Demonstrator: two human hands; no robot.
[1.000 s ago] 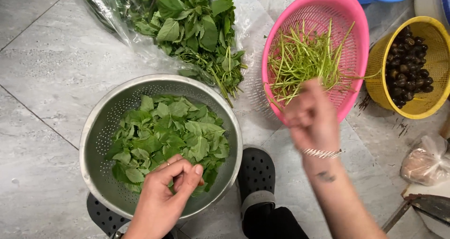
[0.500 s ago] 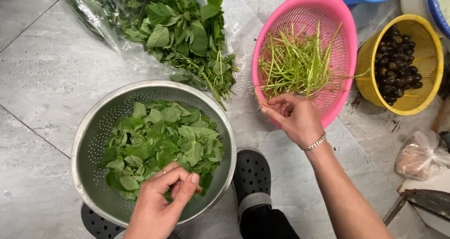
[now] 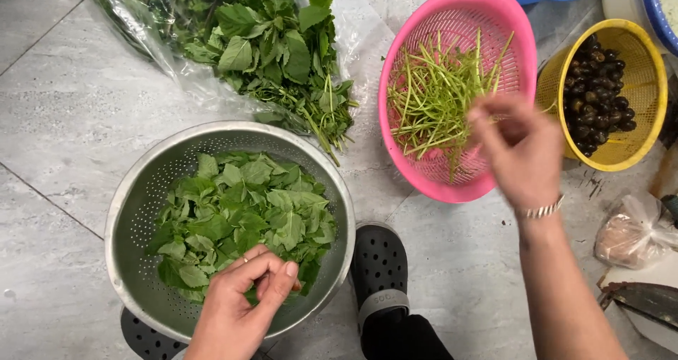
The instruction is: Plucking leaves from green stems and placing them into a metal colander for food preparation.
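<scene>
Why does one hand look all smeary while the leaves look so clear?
In the head view the right hand is smeared by motion blur over the pink basket; the left hand and the leaves in the metal colander are sharp; the light is soft and even, with a pale sheen on the plastic bag.

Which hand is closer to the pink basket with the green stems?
Right. The right hand is over the pink basket's near rim, above the green stems. The left hand is far away, over the metal colander of leaves.
</scene>
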